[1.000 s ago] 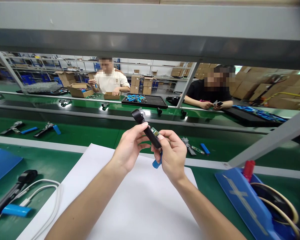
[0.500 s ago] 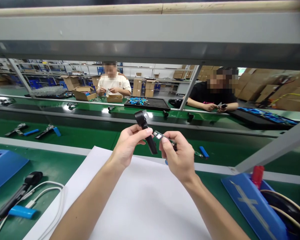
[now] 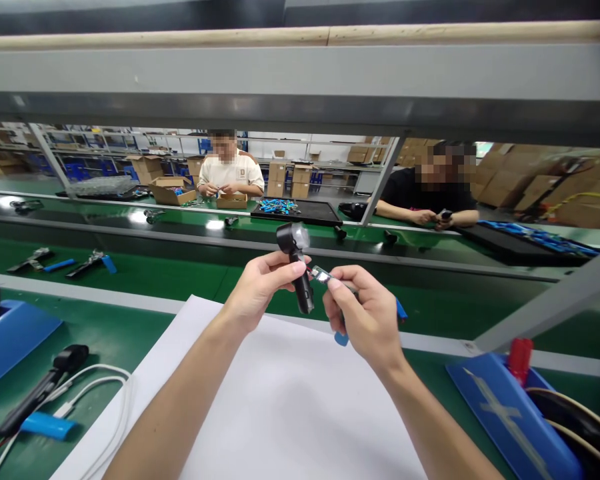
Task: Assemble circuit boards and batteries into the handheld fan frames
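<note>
My left hand [image 3: 267,287] is closed around the handle of a small black device [image 3: 303,287], whose round head with a clear, shiny face points up. Pinched in my right hand [image 3: 365,307] is a narrow circuit board [image 3: 321,274] with a pale part on its end. Thin red wires run between the board and the device. Below my right fingers a blue piece [image 3: 341,339] shows, most of it hidden by the hand. Both hands are over the far edge of a white sheet [image 3: 280,400], with the two parts almost touching.
On the left lie a similar black device [image 3: 45,387], a blue battery cell [image 3: 47,425] and white cables [image 3: 97,373]. Blue bins [image 3: 515,413] [image 3: 15,340] flank the sheet. Beyond, a belt [image 3: 190,233] carries several black parts; two people work behind it.
The view has tilted up slightly. My right hand has shifted a little right and down, showing more of the blue piece. The device's clear face has turned more toward me.
</note>
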`<state>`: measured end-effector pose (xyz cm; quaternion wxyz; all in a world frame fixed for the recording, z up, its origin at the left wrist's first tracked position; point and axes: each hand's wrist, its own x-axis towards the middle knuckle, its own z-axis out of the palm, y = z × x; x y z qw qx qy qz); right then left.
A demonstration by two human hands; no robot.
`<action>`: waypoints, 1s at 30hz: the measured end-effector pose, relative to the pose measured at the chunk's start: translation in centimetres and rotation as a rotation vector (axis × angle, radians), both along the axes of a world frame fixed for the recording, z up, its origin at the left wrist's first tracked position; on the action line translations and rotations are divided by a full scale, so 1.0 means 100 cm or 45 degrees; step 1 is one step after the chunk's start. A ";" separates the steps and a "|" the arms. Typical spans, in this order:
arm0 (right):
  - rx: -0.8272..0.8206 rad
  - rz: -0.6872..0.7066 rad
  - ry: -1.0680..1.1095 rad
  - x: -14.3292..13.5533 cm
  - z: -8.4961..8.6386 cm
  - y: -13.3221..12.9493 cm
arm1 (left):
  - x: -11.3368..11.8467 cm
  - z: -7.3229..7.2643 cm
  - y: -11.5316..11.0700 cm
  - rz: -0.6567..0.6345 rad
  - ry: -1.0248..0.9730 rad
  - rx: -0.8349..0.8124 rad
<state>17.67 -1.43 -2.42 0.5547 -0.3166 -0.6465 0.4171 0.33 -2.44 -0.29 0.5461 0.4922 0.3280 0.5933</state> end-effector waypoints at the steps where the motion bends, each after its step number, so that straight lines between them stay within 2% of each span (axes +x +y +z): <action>1: -0.009 0.009 0.006 0.000 0.001 -0.001 | -0.002 0.000 0.001 -0.032 -0.013 0.005; 6: -0.044 0.033 0.011 -0.002 0.003 -0.006 | -0.007 -0.002 0.004 -0.116 -0.063 0.031; 16: -0.041 0.053 -0.001 -0.001 0.005 -0.009 | -0.007 -0.006 0.007 -0.105 -0.052 0.124; 22: 0.095 -0.057 -0.065 -0.002 0.005 -0.009 | -0.007 -0.005 0.006 -0.101 -0.062 0.147; 30: 0.124 -0.122 -0.118 -0.004 0.001 -0.010 | -0.006 -0.005 0.005 -0.052 -0.030 0.141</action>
